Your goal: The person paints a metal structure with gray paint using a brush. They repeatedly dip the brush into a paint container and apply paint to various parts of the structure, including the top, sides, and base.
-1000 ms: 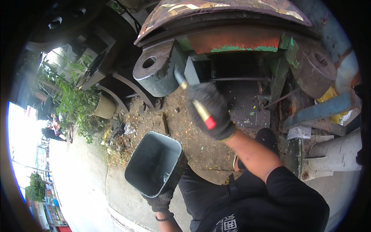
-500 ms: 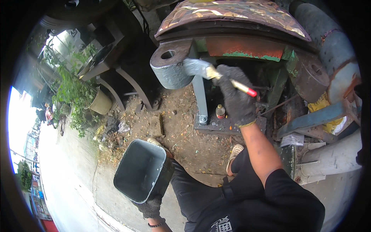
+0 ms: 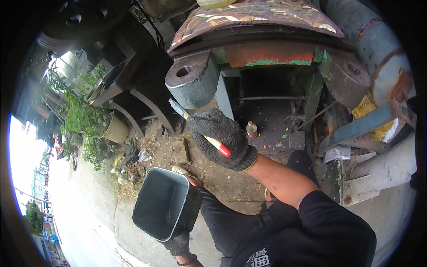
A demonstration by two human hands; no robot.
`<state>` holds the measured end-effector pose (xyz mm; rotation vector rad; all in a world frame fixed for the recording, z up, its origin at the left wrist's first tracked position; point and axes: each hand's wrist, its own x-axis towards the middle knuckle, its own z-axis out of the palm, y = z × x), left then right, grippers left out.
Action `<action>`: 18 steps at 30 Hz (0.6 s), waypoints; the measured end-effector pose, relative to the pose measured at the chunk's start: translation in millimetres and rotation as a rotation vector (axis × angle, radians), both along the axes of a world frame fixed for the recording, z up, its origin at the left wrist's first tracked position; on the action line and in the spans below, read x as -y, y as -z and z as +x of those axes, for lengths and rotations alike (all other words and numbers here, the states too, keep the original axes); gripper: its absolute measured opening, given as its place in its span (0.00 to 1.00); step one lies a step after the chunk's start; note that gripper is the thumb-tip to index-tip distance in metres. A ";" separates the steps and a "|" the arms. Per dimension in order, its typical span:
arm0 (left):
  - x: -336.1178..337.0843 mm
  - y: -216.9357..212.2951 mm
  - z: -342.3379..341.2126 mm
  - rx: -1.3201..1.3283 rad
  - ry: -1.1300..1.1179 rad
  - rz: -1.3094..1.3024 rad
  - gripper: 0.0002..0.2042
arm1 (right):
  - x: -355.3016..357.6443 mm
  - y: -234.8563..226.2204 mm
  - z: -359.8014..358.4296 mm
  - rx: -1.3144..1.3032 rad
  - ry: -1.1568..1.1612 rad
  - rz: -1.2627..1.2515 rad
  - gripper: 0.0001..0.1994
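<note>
My right hand [image 3: 218, 140], in a dark knit glove, is closed round a paintbrush [image 3: 216, 145] with a pale handle and red tip. Its grey-wet bristles poke out past the glove, just below a round metal lug [image 3: 192, 86] coated grey on its side, with a hole in its brown top. Low on the left, my gloved left hand [image 3: 178, 244] grips a dark square bucket [image 3: 160, 202] from beneath and behind. The bucket tilts with its mouth toward me, grey paint coating its inside. Most of the left fingers are hidden by it.
A patterned cushion [image 3: 258, 20] covers the metal frame's top. A small bottle [image 3: 251, 129] stands on its base plate. Right are a blue-grey metal bar [image 3: 360, 130] and large pipes [image 3: 384, 171]. Left stand a dark machine [image 3: 147, 100] and a potted plant [image 3: 116, 128].
My right hand has moved left and down with the paintbrush, taking the bristles off the lug's side arm. The bucket in my left hand has shifted slightly lower.
</note>
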<state>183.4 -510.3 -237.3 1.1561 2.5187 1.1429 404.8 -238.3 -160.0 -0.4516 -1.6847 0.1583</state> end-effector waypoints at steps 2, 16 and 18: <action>9.6 7.3 -10.0 -0.007 -0.001 -0.021 0.44 | -9.7 3.2 9.3 -0.014 -0.068 0.001 0.16; -2.5 -1.8 -0.4 -0.009 0.004 -0.005 0.46 | -53.3 -1.0 73.5 -0.038 0.305 0.034 0.09; 4.6 8.3 -9.0 -0.074 0.009 -0.010 0.46 | -32.4 -11.7 44.2 -0.027 0.143 0.055 0.12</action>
